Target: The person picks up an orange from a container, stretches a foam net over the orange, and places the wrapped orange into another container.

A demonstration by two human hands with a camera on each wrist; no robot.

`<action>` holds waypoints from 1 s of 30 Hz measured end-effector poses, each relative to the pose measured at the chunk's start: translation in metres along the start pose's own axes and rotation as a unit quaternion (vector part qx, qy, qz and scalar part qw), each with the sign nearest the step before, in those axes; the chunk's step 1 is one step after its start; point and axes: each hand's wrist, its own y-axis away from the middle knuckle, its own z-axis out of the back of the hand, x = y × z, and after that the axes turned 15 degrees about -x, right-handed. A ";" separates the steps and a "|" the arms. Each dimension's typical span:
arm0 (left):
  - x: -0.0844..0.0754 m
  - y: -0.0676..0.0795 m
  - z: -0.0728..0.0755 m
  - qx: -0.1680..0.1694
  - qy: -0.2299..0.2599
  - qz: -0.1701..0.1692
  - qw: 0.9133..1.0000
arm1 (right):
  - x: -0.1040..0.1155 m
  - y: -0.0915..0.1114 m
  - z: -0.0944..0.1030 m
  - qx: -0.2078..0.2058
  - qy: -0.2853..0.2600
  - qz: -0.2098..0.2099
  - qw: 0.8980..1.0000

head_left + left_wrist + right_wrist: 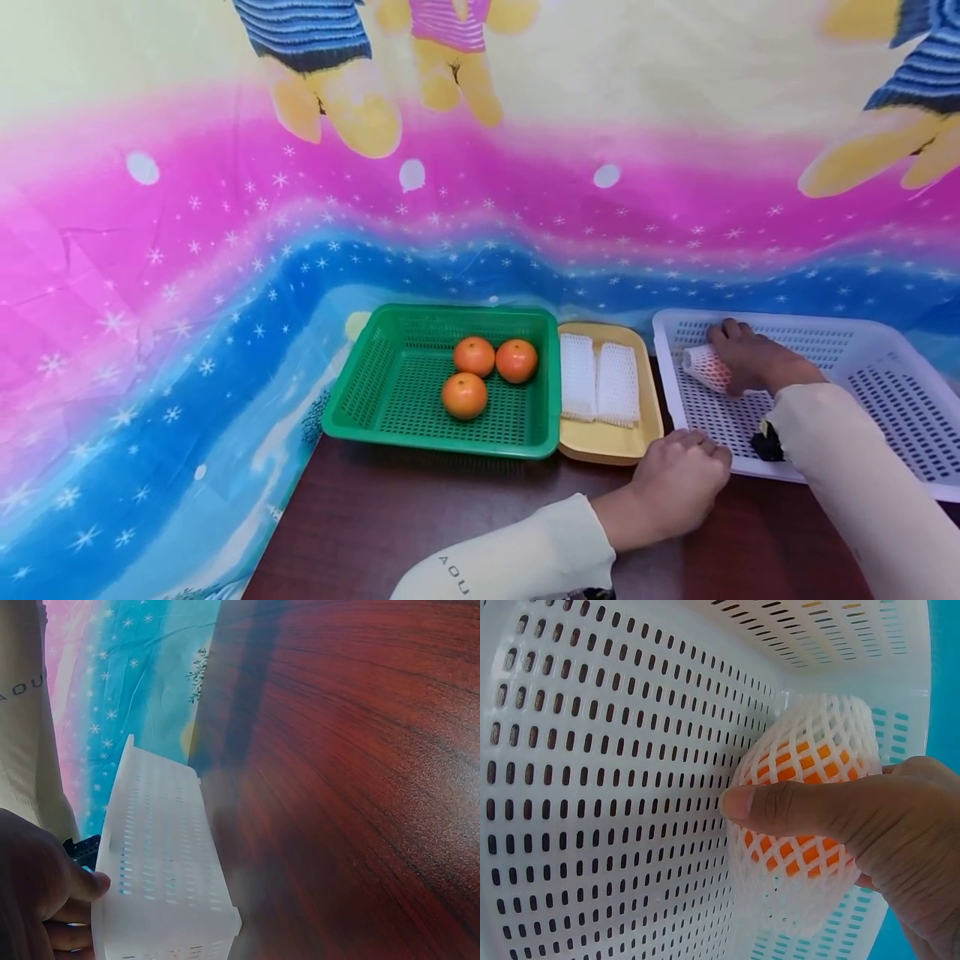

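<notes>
White basket (862, 354) partly off-frame

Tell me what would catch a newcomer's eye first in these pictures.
Probably the three bright orange fruits in the green basket, left of the yellow tray. Next, the netted fruit that the right hand holds inside the white basket, at the right of the head view. Behind it all spreads the pink and blue backdrop, filling the upper half of the head view.
</notes>
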 end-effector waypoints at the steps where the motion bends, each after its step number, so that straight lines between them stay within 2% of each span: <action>1: 0.000 0.000 0.000 0.001 0.002 0.000 1.000 | 0.000 0.000 -0.001 -0.003 0.003 0.002 1.000; 6: 0.000 0.002 -0.001 0.006 0.019 -0.002 1.000 | 0.000 0.000 -0.004 -0.007 0.013 0.006 1.000; 10: 0.004 0.004 0.000 -0.009 0.042 0.005 0.999 | 0.003 0.002 -0.001 -0.008 0.006 0.004 1.000; 13: 0.011 0.008 0.005 -0.033 0.055 0.019 0.998 | 0.007 0.004 0.004 -0.006 0.003 0.009 1.000; 16: 0.021 0.020 0.019 -0.035 0.060 0.041 0.997 | 0.014 0.005 0.008 -0.006 0.009 0.010 1.000; 20: 0.040 0.049 0.045 -0.042 0.078 0.081 0.993 | 0.029 0.006 0.014 -0.014 0.024 -0.011 1.000; 24: 0.071 0.086 0.065 -0.092 0.098 0.128 0.983 | 0.052 0.008 0.033 -0.037 0.017 -0.019 0.999; 26: 0.090 0.106 0.075 -0.112 0.098 0.157 0.976 | 0.071 0.009 0.044 -0.061 -0.006 -0.011 0.998; 30: 0.129 0.146 0.095 -0.119 0.095 0.223 0.963 | 0.121 0.013 0.055 -0.120 -0.074 0.023 0.990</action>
